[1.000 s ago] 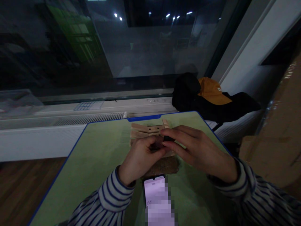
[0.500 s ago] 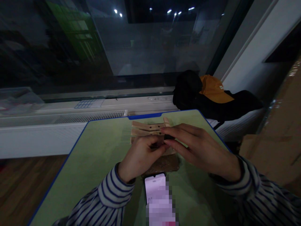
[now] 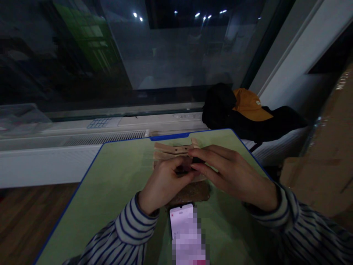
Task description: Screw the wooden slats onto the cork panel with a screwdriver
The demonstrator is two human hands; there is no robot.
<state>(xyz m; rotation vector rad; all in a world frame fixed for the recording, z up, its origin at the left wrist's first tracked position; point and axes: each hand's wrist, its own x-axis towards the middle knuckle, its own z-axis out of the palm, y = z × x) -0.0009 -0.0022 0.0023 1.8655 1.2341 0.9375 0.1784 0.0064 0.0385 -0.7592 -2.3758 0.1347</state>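
Note:
Pale wooden pieces (image 3: 165, 149) with small dark holes lie side by side near the far edge of the table. Over their near side, my left hand (image 3: 167, 180) has its thumb and fingers curled together; whatever sits between them is mostly hidden. My right hand (image 3: 228, 169) comes in from the right, pinching a small dark object (image 3: 197, 160) between thumb and fingers; its kind is unclear in the dim light. The fingertips of both hands meet or nearly meet. Just below them a brown, rough-looking slab (image 3: 193, 193) rests on the table.
A phone (image 3: 183, 221) with a lit screen lies on the green, blue-edged table (image 3: 110, 176) in front of me. Beyond the table are a radiator (image 3: 110, 137) and a window sill. An orange cap (image 3: 250, 105) rests on dark cloth at right, near a cardboard box (image 3: 309, 184).
Both hands stay nearly in place over the wooden pieces. The right hand has shifted very slightly left, and the view has moved a little.

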